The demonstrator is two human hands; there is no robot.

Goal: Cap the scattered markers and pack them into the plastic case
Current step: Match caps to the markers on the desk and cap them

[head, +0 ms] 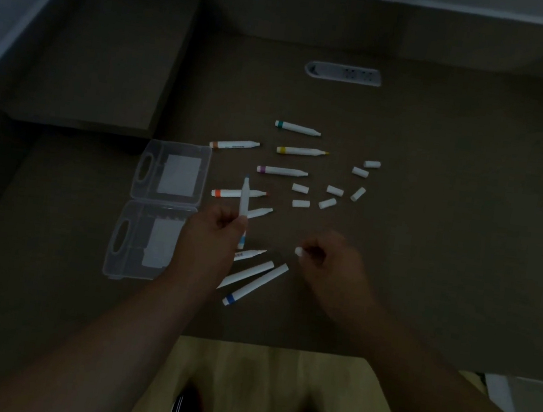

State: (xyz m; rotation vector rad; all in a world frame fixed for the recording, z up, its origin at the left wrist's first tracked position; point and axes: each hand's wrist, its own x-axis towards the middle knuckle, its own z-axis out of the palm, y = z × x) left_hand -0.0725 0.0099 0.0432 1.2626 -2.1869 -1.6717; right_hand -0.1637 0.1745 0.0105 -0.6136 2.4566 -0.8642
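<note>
The left hand grips a blue marker around its lower half. The marker stands almost straight up and down in the view, with its bare blue tip pointing away from the person. The right hand pinches a white cap with its fingertips; the cap's end points left, toward the marker, and the two are apart.

The clear plastic case lies wide open on the brown table, just left of the left hand.

More markers lie on the table. The green marker, yellow marker, purple marker and orange marker all lie sideways with their bare tips to the right. Two capped markers lie slanted near the person; one has a dark blue band at its near end. Loose white caps are scattered to the right. The picture is dim, so the brownish marker may be another colour.
</note>
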